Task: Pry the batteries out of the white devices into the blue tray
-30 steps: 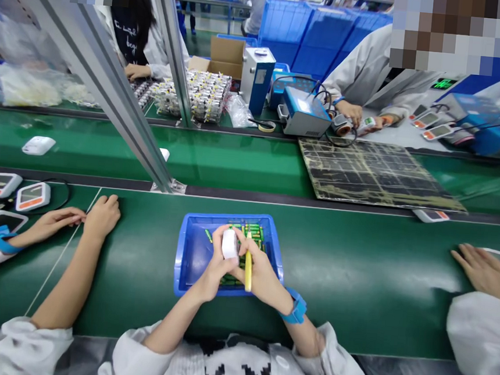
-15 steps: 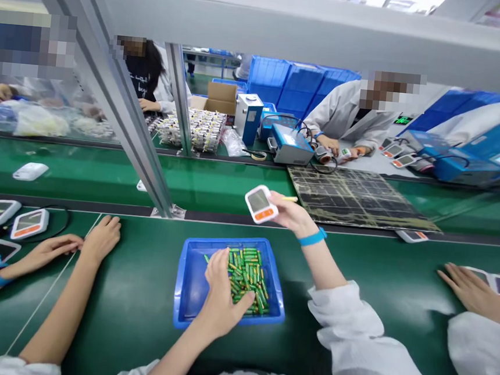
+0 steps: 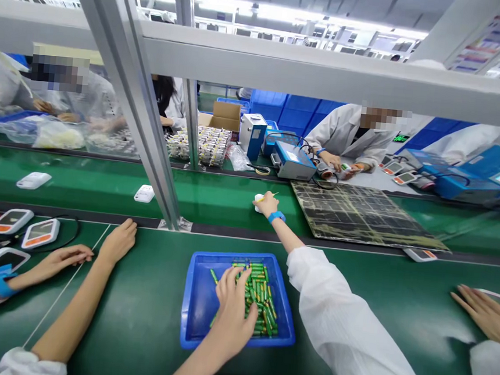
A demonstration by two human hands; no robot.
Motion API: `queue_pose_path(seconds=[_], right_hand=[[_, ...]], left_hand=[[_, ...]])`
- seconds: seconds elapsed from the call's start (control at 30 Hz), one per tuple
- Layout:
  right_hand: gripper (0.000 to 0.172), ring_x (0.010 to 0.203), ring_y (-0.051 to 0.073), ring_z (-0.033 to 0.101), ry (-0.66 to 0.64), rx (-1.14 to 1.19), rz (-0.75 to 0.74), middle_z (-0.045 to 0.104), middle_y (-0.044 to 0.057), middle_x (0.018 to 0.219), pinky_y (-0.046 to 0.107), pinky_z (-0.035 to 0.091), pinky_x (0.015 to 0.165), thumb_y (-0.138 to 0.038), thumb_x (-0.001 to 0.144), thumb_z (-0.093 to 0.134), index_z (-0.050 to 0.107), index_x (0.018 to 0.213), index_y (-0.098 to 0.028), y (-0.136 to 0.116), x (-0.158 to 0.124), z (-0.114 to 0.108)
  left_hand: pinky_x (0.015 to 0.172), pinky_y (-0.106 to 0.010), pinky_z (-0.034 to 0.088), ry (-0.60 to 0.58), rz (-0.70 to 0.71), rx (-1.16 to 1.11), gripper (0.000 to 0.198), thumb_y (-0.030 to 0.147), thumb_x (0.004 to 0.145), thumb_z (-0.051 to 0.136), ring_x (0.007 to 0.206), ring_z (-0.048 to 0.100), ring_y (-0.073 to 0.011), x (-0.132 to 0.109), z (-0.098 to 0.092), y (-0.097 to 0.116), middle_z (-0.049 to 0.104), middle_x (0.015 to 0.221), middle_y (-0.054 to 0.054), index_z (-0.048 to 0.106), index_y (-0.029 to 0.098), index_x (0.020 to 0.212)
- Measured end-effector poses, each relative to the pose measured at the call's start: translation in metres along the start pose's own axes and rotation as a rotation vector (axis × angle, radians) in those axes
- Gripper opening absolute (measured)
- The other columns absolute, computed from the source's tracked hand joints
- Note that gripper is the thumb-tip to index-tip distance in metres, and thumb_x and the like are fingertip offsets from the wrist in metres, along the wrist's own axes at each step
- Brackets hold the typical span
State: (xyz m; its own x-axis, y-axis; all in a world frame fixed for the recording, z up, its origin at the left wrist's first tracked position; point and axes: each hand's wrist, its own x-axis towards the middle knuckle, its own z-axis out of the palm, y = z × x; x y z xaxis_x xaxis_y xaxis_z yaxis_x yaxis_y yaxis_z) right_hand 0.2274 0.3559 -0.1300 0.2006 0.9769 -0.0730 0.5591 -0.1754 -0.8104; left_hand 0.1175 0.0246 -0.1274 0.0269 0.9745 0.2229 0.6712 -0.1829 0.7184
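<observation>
A blue tray [image 3: 290, 331] on the green bench holds many green-wrapped cylindrical batteries [image 3: 262, 293]. My left hand [image 3: 234, 309] hovers over or rests on the batteries, its fingers curved and apart; I see nothing gripped in it. Out over the green belt, my right hand [image 3: 269, 204], with a blue wristband, is closed on a small white device with a screen [image 3: 257, 203]. The fingers cover most of that device, and whether it touches the belt is unclear. A thin yellow stick [image 3: 275, 195] pokes out of the same hand.
White devices [image 3: 34, 180] lie on the belt [image 3: 214, 199]. A dark panel [image 3: 365, 215] spans belt and bench edge, right of my arm. A metal post [image 3: 145, 126] stands left. Co-workers' hands [image 3: 116, 243] rest on both sides, near more devices [image 3: 41, 232].
My right hand has carried the white device forward and down, from above the bench edge to the belt. My left hand stays over the batteries. The view has tilted upward.
</observation>
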Motion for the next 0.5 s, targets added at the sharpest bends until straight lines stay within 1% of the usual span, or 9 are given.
queue_pose_path(seconds=[0.13,0.27,0.37,0.5], right_hand=[[0.037,0.124,0.039,0.037,-0.01,-0.13,-0.003,0.058,0.018,0.114,0.055,0.036,0.093,-0.019,0.065,0.075,0.048,0.089,-0.02,0.001,-0.006,0.019],[0.033,0.127,0.04,0.032,-0.007,-0.144,-0.023,0.053,0.02,0.122,0.06,0.032,0.095,-0.025,0.072,0.074,0.048,0.091,-0.021,0.0,-0.014,0.032],[0.031,0.125,0.039,0.035,-0.008,-0.059,-0.052,0.054,0.019,0.118,0.056,0.035,0.094,-0.033,0.076,0.072,0.045,0.087,-0.021,0.001,-0.017,0.029],[0.032,0.117,0.033,0.045,-0.046,0.163,-0.109,0.059,0.013,0.105,0.047,0.04,0.092,-0.043,0.079,0.065,0.041,0.08,-0.023,0.004,-0.025,0.01]], left_hand=[[0.111,-0.053,0.027,-0.019,0.0,-0.018,0.062,0.01,0.079,0.046,0.136,0.028,-0.0281,0.001,-0.001,0.001,0.036,0.141,-0.011,0.034,0.024,0.139],[0.111,-0.053,0.027,-0.049,0.015,-0.023,0.062,0.01,0.08,0.045,0.135,0.028,-0.0276,0.001,-0.004,0.001,0.036,0.14,-0.011,0.034,0.025,0.139],[0.111,-0.053,0.027,-0.071,0.022,-0.015,0.061,0.01,0.08,0.045,0.135,0.028,-0.0279,0.001,-0.005,0.002,0.036,0.14,-0.011,0.034,0.024,0.139],[0.111,-0.053,0.026,-0.081,0.032,0.002,0.06,0.01,0.08,0.044,0.135,0.027,-0.028,0.001,-0.004,0.001,0.035,0.139,-0.011,0.035,0.023,0.138]])
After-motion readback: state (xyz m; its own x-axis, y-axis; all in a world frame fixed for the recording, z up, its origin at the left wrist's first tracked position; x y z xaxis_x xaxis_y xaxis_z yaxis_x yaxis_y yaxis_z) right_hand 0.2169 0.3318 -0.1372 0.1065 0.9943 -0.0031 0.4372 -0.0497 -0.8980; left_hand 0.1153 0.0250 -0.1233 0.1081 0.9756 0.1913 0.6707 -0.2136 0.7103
